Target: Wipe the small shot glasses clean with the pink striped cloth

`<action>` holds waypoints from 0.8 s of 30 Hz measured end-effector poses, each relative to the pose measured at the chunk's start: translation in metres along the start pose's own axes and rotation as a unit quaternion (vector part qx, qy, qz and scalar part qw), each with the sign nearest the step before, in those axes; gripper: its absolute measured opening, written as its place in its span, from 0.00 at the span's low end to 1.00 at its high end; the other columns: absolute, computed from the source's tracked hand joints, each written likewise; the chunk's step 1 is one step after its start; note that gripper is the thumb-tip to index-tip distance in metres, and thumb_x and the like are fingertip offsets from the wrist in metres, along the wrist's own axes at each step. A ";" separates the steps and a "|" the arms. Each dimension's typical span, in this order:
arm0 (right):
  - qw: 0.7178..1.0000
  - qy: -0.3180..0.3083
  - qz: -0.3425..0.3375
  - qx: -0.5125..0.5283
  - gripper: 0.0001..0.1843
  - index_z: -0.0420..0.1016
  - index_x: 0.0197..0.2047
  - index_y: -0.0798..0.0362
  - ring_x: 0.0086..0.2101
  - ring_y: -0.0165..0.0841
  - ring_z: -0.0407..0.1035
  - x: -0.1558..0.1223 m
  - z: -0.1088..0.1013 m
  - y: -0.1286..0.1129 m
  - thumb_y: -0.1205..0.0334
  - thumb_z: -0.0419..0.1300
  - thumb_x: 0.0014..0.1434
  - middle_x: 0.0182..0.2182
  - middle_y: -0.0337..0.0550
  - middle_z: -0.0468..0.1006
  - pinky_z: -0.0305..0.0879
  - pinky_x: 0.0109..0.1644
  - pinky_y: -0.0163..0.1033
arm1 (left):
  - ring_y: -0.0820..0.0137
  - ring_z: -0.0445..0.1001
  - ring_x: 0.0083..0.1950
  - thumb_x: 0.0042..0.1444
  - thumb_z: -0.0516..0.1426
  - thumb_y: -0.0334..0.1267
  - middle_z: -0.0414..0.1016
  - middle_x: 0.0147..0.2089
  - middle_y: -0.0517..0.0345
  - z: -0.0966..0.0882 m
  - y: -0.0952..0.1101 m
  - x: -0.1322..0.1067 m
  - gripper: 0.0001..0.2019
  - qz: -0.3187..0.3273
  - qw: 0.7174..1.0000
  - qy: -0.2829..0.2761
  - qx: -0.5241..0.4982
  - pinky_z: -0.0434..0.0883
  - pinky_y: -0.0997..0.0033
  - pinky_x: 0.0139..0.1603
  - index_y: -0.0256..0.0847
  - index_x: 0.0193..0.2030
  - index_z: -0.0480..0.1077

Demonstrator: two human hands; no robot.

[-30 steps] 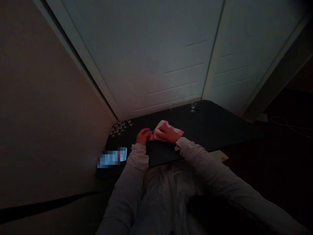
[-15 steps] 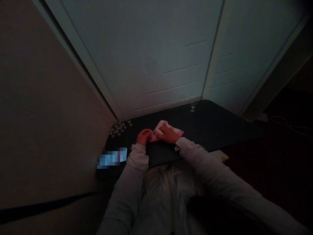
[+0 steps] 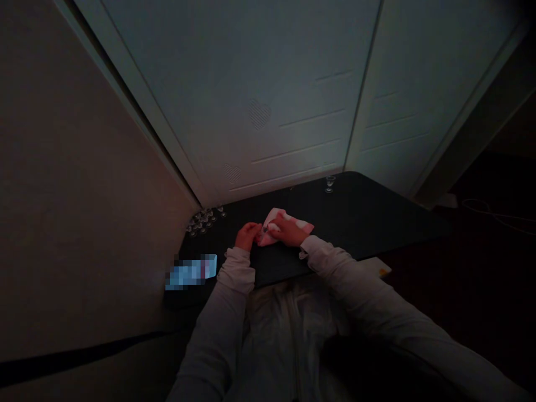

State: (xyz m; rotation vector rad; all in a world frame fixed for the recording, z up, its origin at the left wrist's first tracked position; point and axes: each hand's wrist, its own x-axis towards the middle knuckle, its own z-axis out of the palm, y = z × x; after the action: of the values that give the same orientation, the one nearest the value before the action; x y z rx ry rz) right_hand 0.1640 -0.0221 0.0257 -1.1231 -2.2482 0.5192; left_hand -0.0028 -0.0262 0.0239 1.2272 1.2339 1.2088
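Note:
The scene is dim. My left hand (image 3: 247, 235) is curled shut over a small glass object that I can barely make out, just above the dark table (image 3: 355, 218). My right hand (image 3: 288, 230) is closed on a pink and white cloth (image 3: 276, 216) and presses it against that small object. The two hands nearly touch. Both arms wear light long sleeves.
A cluster of several small glasses (image 3: 204, 219) stands at the table's back left corner. One small stemmed glass (image 3: 330, 183) stands at the far edge. A bright blurred rectangle (image 3: 191, 272) lies at the left front. White panelled doors (image 3: 293, 100) rise behind the table.
Hardly anything differs; the hands and cloth have shifted very slightly while staying together at the same spot.

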 end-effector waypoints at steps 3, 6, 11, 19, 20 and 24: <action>1.000 0.001 0.002 0.026 0.15 0.64 0.43 0.55 0.37 0.30 0.61 0.000 -0.001 0.000 0.61 0.47 0.52 0.37 0.43 0.68 0.56 0.41 0.35 | 0.80 0.60 0.16 0.35 0.58 0.45 0.64 0.17 0.65 0.001 0.002 -0.002 0.15 0.004 1.000 -0.008 0.013 0.58 0.78 0.18 0.36 0.26 0.63; 0.999 0.010 -0.006 0.046 0.15 0.64 0.44 0.54 0.38 0.30 0.61 0.000 -0.003 -0.001 0.64 0.47 0.52 0.39 0.42 0.67 0.55 0.42 0.35 | 0.80 0.60 0.16 0.35 0.58 0.45 0.65 0.18 0.64 0.002 0.004 -0.003 0.14 0.010 1.000 -0.016 0.025 0.57 0.77 0.18 0.36 0.26 0.63; 0.999 0.026 -0.001 0.042 0.16 0.64 0.43 0.53 0.37 0.30 0.61 -0.001 -0.004 -0.002 0.66 0.48 0.50 0.39 0.41 0.67 0.55 0.41 0.35 | 0.80 0.60 0.17 0.34 0.59 0.44 0.65 0.18 0.64 0.003 0.005 -0.003 0.15 0.010 0.999 -0.017 0.028 0.57 0.76 0.19 0.36 0.26 0.63; 0.998 0.053 0.027 0.024 0.18 0.62 0.45 0.54 0.38 0.31 0.60 0.001 -0.001 0.002 0.67 0.50 0.47 0.40 0.43 0.65 0.55 0.42 0.36 | 0.79 0.60 0.18 0.36 0.58 0.44 0.64 0.18 0.64 0.002 0.003 -0.002 0.14 0.015 0.999 -0.012 0.039 0.58 0.75 0.20 0.37 0.28 0.64; 0.998 0.059 0.028 0.023 0.19 0.62 0.45 0.54 0.39 0.31 0.60 0.001 0.000 0.002 0.67 0.50 0.48 0.41 0.44 0.65 0.55 0.42 0.36 | 0.79 0.61 0.18 0.36 0.58 0.44 0.65 0.18 0.64 0.002 0.003 -0.002 0.15 0.018 0.999 -0.012 0.039 0.58 0.75 0.20 0.37 0.29 0.64; 0.994 0.097 0.042 0.026 0.20 0.59 0.47 0.57 0.40 0.31 0.60 0.002 0.001 0.004 0.65 0.51 0.48 0.41 0.46 0.65 0.55 0.43 0.36 | 0.79 0.61 0.19 0.35 0.59 0.44 0.66 0.21 0.63 0.003 0.003 -0.004 0.15 0.026 0.999 -0.007 0.034 0.58 0.76 0.20 0.37 0.29 0.64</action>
State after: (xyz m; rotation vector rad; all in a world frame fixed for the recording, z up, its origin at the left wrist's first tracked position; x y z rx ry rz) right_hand 0.1645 -0.0181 0.0230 -1.1926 -2.0175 0.4768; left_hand 0.0001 -0.0298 0.0267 1.3223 1.2488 1.2028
